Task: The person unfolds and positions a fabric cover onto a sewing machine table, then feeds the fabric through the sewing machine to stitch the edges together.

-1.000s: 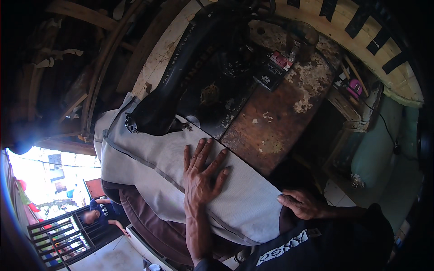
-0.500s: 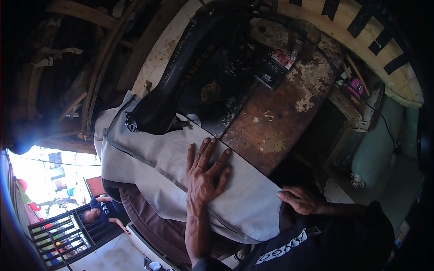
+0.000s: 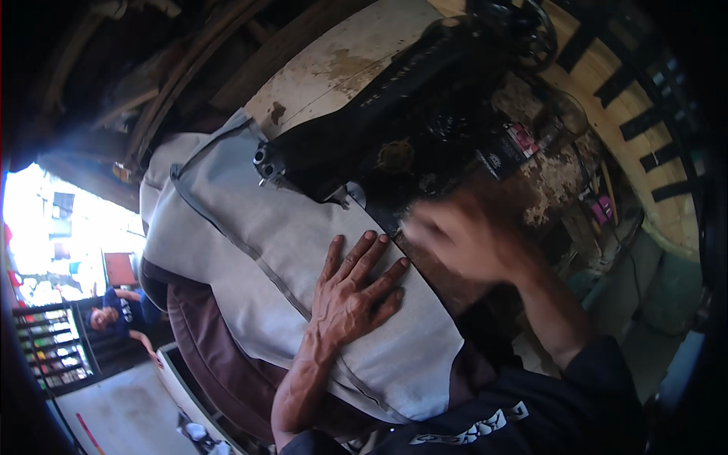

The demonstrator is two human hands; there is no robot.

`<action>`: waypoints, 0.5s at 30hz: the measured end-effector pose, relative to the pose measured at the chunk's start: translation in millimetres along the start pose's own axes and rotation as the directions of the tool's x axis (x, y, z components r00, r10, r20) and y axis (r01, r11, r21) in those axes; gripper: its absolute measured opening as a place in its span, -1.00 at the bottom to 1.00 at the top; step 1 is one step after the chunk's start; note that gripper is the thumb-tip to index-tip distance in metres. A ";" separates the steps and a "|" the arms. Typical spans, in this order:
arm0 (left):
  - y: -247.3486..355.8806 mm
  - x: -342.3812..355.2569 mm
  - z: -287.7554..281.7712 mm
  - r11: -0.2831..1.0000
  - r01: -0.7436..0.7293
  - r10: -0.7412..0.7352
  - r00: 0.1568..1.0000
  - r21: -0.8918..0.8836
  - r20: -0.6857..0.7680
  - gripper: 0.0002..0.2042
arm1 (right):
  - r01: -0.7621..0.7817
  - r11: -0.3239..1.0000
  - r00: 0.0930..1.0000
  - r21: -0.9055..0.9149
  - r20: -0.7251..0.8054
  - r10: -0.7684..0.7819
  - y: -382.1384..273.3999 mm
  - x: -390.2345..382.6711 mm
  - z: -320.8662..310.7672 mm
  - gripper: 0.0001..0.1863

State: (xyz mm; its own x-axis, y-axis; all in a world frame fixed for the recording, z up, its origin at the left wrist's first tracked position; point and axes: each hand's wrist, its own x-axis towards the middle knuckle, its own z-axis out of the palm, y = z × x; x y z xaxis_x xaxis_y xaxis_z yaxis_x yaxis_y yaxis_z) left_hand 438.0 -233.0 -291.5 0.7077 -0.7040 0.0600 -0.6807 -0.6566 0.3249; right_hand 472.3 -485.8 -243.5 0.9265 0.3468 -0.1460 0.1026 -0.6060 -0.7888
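Note:
My left hand (image 3: 350,297) lies flat, fingers spread, on a light grey fabric cover (image 3: 273,334) with a dark piped seam. The fabric runs under the head of a black sewing machine (image 3: 364,121), its right edge passing by the needle area. My right hand (image 3: 466,236) is over the rusty brown machine table, just right of the fabric edge and close to the machine bed. Motion smears its fingers, so whether anything is in them is hidden. Dark maroon fabric (image 3: 220,334) hangs beneath the grey piece, toward my lap.
A small black and red pack (image 3: 506,150) sits on the table beside the machine. The handwheel (image 3: 535,38) is at the far right end. A pink object (image 3: 603,211) lies in a drawer at the right. Another person (image 3: 121,311) is at the lower left.
My right hand has left the fabric's near right corner and moved up and forward to the machine bed. My left hand stays flat on the fabric. The view has shifted.

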 end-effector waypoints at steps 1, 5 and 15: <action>-0.8 -0.1 -1.3 1.000 0.017 -0.017 1.000 -0.008 -0.016 -0.55 | 0.050 0.994 0.989 -0.094 -0.133 -0.063 7.4 40.8 15.5 -0.76; 1.2 3.4 -0.8 0.998 -0.021 0.016 0.997 -0.055 -0.081 -0.57 | 0.450 0.713 0.745 -0.538 -0.214 -0.632 70.1 177.6 62.4 -0.72; -7.9 -3.8 1.3 0.998 -0.023 0.017 0.996 -0.061 -0.085 -0.55 | 0.475 0.673 0.816 -0.567 -0.002 -0.577 44.4 207.3 70.5 -0.45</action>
State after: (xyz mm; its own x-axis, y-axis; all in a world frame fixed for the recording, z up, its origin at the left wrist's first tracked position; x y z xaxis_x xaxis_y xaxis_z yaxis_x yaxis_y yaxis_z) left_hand 440.4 -225.4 -295.5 0.7091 -0.6900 0.1452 -0.6837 -0.6226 0.3808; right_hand 643.4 -390.4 -350.9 0.6979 0.6318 0.3374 0.7142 -0.6491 -0.2617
